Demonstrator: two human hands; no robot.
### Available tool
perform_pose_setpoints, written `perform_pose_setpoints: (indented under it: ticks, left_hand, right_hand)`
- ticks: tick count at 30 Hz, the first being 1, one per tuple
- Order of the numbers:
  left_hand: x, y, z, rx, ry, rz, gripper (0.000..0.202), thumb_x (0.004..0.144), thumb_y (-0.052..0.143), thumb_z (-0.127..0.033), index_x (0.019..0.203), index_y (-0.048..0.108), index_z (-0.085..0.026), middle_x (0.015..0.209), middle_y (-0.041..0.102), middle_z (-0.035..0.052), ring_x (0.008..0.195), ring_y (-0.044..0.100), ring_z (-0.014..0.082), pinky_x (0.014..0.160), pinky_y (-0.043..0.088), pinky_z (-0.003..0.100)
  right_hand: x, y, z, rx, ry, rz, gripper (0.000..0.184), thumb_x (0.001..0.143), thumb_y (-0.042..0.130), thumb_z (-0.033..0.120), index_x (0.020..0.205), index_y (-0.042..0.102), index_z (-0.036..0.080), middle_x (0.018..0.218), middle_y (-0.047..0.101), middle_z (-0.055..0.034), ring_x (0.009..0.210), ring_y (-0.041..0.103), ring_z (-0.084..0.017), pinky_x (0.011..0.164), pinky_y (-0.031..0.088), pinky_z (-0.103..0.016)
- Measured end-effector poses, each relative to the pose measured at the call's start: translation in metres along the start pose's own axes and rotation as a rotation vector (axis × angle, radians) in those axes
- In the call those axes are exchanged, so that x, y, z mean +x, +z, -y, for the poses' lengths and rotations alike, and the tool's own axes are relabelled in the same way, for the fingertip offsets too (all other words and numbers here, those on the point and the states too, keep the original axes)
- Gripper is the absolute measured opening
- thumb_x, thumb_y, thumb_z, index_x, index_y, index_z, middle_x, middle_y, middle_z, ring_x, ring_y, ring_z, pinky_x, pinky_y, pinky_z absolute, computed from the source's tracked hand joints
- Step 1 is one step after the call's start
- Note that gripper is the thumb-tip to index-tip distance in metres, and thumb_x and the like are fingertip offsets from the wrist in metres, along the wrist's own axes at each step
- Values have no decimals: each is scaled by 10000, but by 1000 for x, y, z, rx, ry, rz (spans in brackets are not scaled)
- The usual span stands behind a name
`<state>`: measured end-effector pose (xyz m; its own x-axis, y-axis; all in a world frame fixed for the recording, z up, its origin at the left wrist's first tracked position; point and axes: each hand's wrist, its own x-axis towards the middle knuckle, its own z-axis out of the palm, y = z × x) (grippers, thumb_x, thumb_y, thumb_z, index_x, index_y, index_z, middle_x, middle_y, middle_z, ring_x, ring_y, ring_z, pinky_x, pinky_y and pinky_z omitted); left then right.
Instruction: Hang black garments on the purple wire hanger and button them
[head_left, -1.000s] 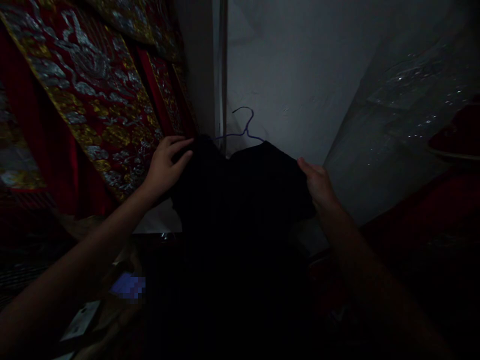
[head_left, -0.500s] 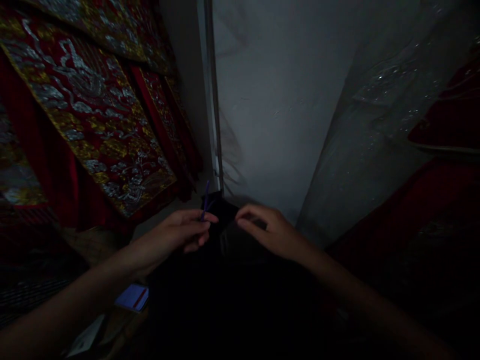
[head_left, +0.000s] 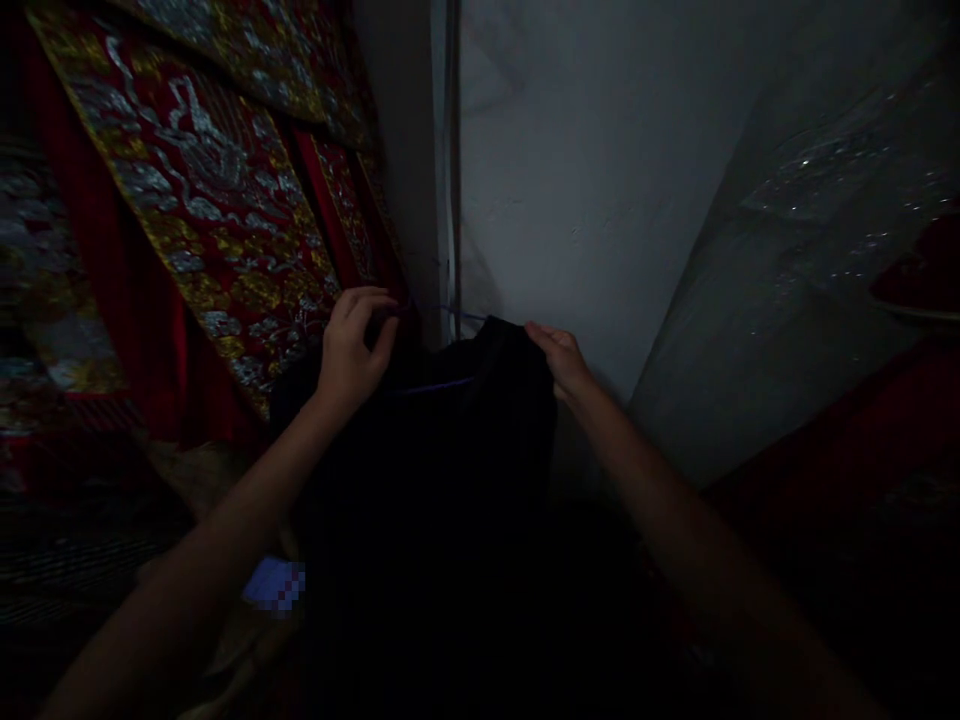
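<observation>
A black garment (head_left: 450,460) hangs in front of me, its folds mostly lost in the dark. What looks like a thin purple wire hanger (head_left: 431,386) shows against the cloth, and another stretch of it runs along the top. My left hand (head_left: 358,340) is closed around the purple wire at the upper left, thumb and fingers curled. At the garment's upper right corner, my right hand (head_left: 556,352) pinches the black cloth. The lower part of the garment merges into shadow.
Red cloths with gold and silver embroidery (head_left: 217,200) hang at the left. A pale wall (head_left: 585,180) with a vertical metal strip (head_left: 448,150) stands ahead. Clear plastic sheeting (head_left: 787,230) covers the right side, near red fabric (head_left: 840,410). A bluish-white packet (head_left: 274,583) lies low at left.
Both hands have risen and moved apart. The right hand, formerly beside the purple wire, now grips the garment's corner. The black cloth has been lifted and spread between the hands.
</observation>
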<state>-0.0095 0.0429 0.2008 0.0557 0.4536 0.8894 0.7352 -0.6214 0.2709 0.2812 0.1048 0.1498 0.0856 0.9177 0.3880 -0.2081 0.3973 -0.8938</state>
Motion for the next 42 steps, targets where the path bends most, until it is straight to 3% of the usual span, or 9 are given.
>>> perform_pose_setpoints:
  ticks: [3,9,14,20,26,29,33,35,42]
  left_hand:
    - [-15,15,-3,78,78,-84,212,962,484,-282,1085,633,-196,1139,631,104,1125,586,247,986,463,400]
    - [-85,43,-1,232,38,542,393,992,416,-307,1359,542,-243,911,684,61,828,674,212,746,511,307]
    - [-137,68,11,150,4,724,624,999,390,-268,1589,191,-317,1171,695,59,977,706,215,831,536,326]
    - [-177,97,27,249,-208,908,361,990,449,-334,1321,555,-237,1130,691,107,898,724,254,780,552,356]
    - [-219,101,12,-29,-312,583,182,979,451,-327,1073,586,-247,1035,647,100,962,674,244,872,545,378]
    - [-234,103,-4,-195,-427,352,175,969,447,-317,1116,529,-268,1044,648,97,1026,664,246,916,540,403]
    - [-247,107,-29,-291,-580,179,540,968,467,-404,1445,261,-254,1180,626,138,1098,669,232,940,550,398]
    - [-254,107,-38,-320,-641,146,614,975,458,-417,1493,173,-250,1163,643,131,1096,679,221,957,552,397]
    - [-269,101,-47,-409,-650,235,208,947,490,-353,1082,606,-245,1051,703,86,1005,694,234,927,578,427]
  right_hand:
    - [14,1,6,46,-40,-74,509,577,830,661,734,669,204,663,713,-25,651,687,-209,639,561,-309]
    - [-17,-35,-10,-5,-45,-157,487,621,834,623,806,685,198,725,727,-17,737,712,-214,704,567,-310]
    - [-18,-41,-27,-33,-24,-179,524,631,805,664,854,682,206,771,736,-21,799,713,-218,766,572,-324]
    - [12,-49,-46,-107,-44,-230,508,644,778,660,850,665,210,792,719,-20,859,680,-208,828,541,-322]
    - [-39,-38,-68,-486,-338,-506,467,715,739,435,1097,589,215,1224,626,-106,1133,583,-228,1030,436,-399]
    - [-108,0,-91,-441,-180,-212,286,836,647,449,989,596,213,1001,664,-67,956,629,-203,913,487,-357]
    - [-181,44,-126,-359,150,144,359,865,604,572,844,595,214,765,636,-14,726,615,-184,712,492,-315]
    - [-197,51,-136,-337,170,123,369,869,592,595,829,577,228,767,635,-9,743,617,-192,701,483,-311]
    - [-206,40,-134,-319,176,96,363,907,544,574,773,505,238,646,525,33,608,521,-155,597,413,-275]
